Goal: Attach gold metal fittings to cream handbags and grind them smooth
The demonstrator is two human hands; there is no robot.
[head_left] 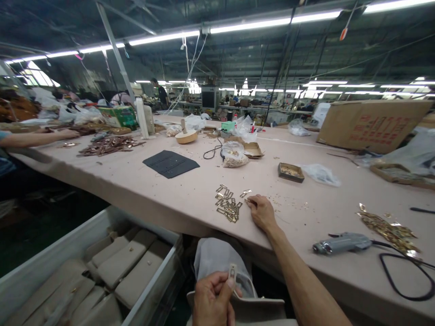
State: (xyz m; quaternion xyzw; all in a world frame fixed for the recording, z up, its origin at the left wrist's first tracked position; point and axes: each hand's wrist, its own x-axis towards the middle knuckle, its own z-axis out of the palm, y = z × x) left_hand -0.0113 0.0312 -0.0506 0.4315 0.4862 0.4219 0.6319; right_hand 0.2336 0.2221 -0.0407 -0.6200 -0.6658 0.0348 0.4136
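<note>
My left hand [214, 301] is closed in my lap, thumb and fingers pinching a beige strap tab [233, 271] with a rectangular slot near its end. Around it lies a beige bag [261, 310] with a whitish lining [217, 253] pushed up. On the table edge my right hand [261, 212] has its fingertips pressed together on the tabletop; whatever is between them is too small to make out. Just left of those fingers lies a pile of gold rectangular metal frames [229, 208], with a stray frame [245, 193] closest to the fingertips.
A grey power screwdriver [343, 243] with a black cord lies right, before more gold pieces [387, 228]. Small box of parts [291, 173], bag of fittings [234, 155] and black panel [170, 164] sit farther back. A crate [159, 290] of beige bags stands left. A co-worker's arm [41, 137] reaches in.
</note>
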